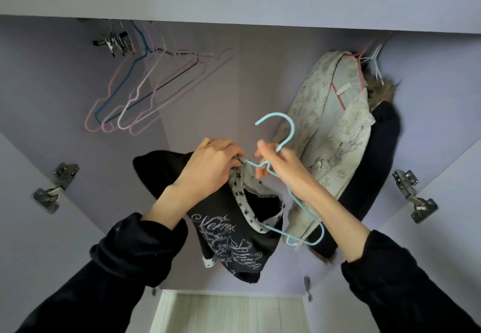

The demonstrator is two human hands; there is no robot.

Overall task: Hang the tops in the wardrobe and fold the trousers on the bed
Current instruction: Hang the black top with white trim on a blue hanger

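Left hand (208, 166) curled tight round the star-print collar of the black top (229, 231), near the middle of the view. Right hand (279, 166) just beside it at 3 o'clock, fingers pinching the neck of the light blue hanger (286, 134), hook up toward 12 o'clock. One hanger arm tucked into the collar by the left hand, the other arm running down under the right wrist toward 5 o'clock. Black top hanging down from both hands toward 6 o'clock, white curly writing on the front, one dark part sticking out toward 9 o'clock. Dark sleeves (122, 262) on both arms. Inside the open purple wardrobe (234, 77), held up in front. Bunch of bare hangers (145, 90) up at 10 o'clock, well apart from the hands. Pale patterned garment (335, 129) hanging at 2 o'clock, just behind the right hand, with a dark coat with a furry edge (382, 129) beside it. Metal door hinges (56, 186) at 9 and 3 o'clock
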